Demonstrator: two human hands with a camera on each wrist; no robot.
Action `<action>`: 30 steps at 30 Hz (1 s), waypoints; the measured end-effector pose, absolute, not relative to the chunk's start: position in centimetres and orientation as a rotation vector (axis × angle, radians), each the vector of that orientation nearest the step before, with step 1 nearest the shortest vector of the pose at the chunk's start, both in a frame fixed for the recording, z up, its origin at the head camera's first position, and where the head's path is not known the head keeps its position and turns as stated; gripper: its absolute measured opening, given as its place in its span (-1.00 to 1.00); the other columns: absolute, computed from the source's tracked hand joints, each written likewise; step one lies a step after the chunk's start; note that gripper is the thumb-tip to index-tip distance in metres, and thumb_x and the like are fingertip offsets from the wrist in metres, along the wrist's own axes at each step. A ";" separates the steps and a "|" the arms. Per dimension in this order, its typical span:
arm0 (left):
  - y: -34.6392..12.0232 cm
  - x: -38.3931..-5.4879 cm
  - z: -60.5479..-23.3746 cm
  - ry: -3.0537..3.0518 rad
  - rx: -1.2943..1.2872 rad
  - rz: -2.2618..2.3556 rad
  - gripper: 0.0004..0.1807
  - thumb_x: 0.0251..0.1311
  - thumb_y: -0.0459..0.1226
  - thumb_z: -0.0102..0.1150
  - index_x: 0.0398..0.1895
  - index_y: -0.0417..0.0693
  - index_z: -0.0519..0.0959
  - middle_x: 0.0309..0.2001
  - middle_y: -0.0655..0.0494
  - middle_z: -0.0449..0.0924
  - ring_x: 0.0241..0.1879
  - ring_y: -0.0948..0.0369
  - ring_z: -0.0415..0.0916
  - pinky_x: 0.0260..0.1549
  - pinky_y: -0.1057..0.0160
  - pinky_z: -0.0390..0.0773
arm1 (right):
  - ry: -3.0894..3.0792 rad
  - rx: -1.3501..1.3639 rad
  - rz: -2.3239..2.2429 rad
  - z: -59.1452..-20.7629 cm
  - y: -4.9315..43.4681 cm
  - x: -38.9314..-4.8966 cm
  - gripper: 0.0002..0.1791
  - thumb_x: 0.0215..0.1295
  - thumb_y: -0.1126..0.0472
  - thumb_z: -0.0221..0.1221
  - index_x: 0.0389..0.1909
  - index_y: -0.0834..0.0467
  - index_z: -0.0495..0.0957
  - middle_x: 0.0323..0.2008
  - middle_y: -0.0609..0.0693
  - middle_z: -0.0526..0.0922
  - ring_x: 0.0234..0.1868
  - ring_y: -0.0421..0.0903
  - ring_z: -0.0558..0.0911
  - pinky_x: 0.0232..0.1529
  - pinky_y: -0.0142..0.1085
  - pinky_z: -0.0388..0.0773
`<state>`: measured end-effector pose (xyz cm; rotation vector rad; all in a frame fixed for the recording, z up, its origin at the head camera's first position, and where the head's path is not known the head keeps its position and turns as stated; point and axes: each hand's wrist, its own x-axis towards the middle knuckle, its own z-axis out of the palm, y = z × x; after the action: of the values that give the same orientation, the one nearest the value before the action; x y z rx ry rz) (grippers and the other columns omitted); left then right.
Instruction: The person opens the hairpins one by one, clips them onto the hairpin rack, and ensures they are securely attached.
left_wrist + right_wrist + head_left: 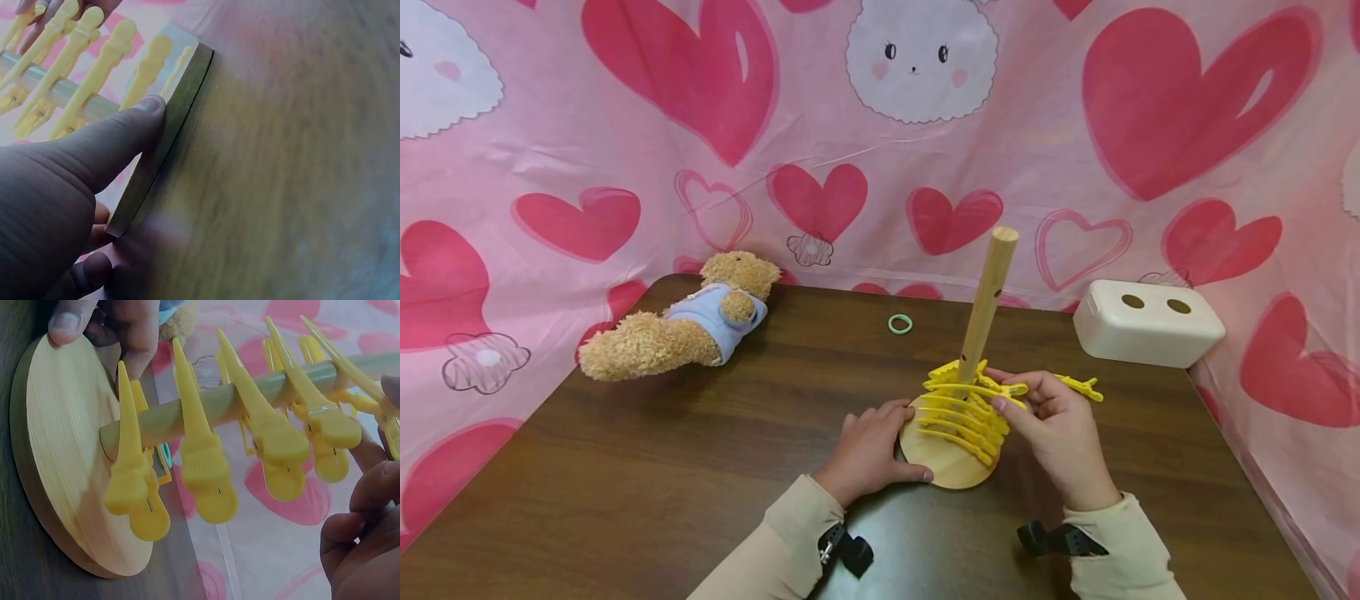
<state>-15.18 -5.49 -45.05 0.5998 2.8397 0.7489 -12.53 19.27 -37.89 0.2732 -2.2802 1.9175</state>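
A wooden stand point(951, 462) with a round base and upright post stands on the table. Several yellow hair clips point(206, 465) are clamped one above another along the lower post. My left hand point(874, 450) grips the base by its rim; in the left wrist view the thumb point(125, 134) presses on the edge. Up at the topmost clip point(973, 388), my right hand point(1060, 429) pinches its handle end between thumb and fingers. In the right wrist view that clip lies across the post, partly cut off by the frame edge. Another yellow clip point(1082, 387) shows just beyond my right hand.
At the back left a teddy bear point(700, 329) in a blue shirt lies on the brown table point(662, 467). A small green ring point(900, 324) is behind the stand. A white box point(1150, 325) with two round holes sits at the back right, before the heart-patterned cloth point(820, 108).
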 end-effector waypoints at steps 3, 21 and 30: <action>-5.5 -15.2 -45.1 2.844 0.600 0.743 0.07 -0.12 0.35 0.42 0.44 0.04 0.38 0.45 0.14 0.31 0.27 0.10 0.35 -0.05 0.09 0.24 | -2.273 0.231 1.914 -37.8 18.9 -12.4 -0.69 0.33 0.24 0.32 -0.03 0.32 0.54 0.14 0.08 0.67 0.06 -0.17 0.69 -0.01 -0.35 0.58; -5.3 -15.0 -44.7 2.842 0.606 0.723 0.04 -0.10 0.34 0.43 0.43 0.03 0.38 0.44 0.15 0.32 0.25 0.10 0.37 -0.05 0.09 0.24 | -2.290 0.138 1.865 -37.8 17.9 -12.1 -0.67 0.33 0.15 0.32 -0.03 0.26 0.54 0.16 0.04 0.66 0.04 -0.18 0.69 -0.04 -0.37 0.58; -5.3 -15.2 -45.0 2.847 0.600 0.739 0.06 -0.11 0.34 0.43 0.43 0.03 0.38 0.44 0.14 0.32 0.28 0.10 0.35 -0.03 0.08 0.24 | -2.307 0.165 1.874 -38.0 18.4 -12.3 -0.68 0.32 0.17 0.34 -0.04 0.26 0.55 0.11 0.04 0.69 -0.15 -0.21 0.69 -0.13 -0.43 0.60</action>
<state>-15.16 -5.32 -44.98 0.6004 2.8468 0.7391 -12.29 18.36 -38.03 0.1646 -2.3068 1.8743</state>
